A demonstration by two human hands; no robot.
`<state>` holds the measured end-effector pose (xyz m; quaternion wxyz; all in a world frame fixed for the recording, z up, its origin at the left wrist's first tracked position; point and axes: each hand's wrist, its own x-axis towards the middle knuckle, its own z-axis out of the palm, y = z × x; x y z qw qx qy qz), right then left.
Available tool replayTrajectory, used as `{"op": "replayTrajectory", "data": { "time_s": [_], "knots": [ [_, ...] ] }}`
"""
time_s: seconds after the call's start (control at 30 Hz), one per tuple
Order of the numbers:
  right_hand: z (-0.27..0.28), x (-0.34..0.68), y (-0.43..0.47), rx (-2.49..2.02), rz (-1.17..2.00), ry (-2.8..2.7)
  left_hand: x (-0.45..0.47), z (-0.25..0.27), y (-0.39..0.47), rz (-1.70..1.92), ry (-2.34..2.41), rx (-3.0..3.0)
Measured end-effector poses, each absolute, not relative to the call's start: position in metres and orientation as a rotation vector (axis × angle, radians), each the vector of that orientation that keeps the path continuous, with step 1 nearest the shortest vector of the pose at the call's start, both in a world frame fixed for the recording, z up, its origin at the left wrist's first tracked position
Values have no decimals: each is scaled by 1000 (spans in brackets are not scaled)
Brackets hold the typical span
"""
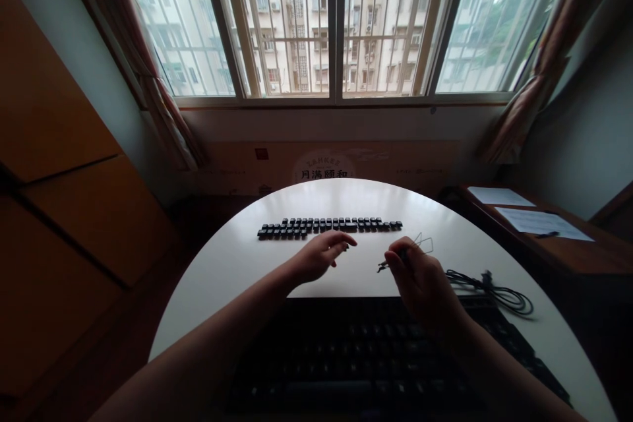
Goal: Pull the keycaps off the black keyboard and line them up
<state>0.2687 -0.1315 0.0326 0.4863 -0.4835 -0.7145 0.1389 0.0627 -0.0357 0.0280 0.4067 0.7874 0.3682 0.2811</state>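
Observation:
My left hand (321, 257) is over the white table, just in front of the rows of loose black keycaps (341, 225). Its fingers pinch a small dark piece that looks like a keycap (347, 247). Closed around a wire keycap puller (424, 244), my right hand (415, 270) hovers above the back edge of the keyboard. Thin wire loops stick out behind its fingers, and dark tips poke out on the left. The black keyboard (346, 369) lies in front of me, its upper left part without caps and partly hidden by my forearms.
A coiled black cable (509, 300) lies right of the keyboard on the round white table (208, 303). Sheets of paper (544, 223) and a pen (548, 235) rest on a brown side table at the right. Beyond the table is a barred window (297, 26).

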Motion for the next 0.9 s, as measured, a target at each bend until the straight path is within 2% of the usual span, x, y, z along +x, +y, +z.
{"op": "replayTrajectory", "data": {
  "time_s": [0.17, 0.37, 0.43, 0.6, 0.9],
  "knots": [
    [33, 264, -133, -1147, 344, -1760, 41, 42, -12, 798, 1094, 1933],
    [33, 262, -136, -1122, 369, -1761, 10, 71, 29, 1112, 1220, 2104],
    [32, 262, -136, -1118, 401, -1780, 9, 71, 39, 1057, 1277, 2351],
    [31, 260, -136, -1109, 448, -1807, 15, 47, 46, 638, 1309, 2881],
    [30, 260, -136, -1084, 541, -1859, 5, 19, 38, 462, 1283, 3036]
  ]
}}
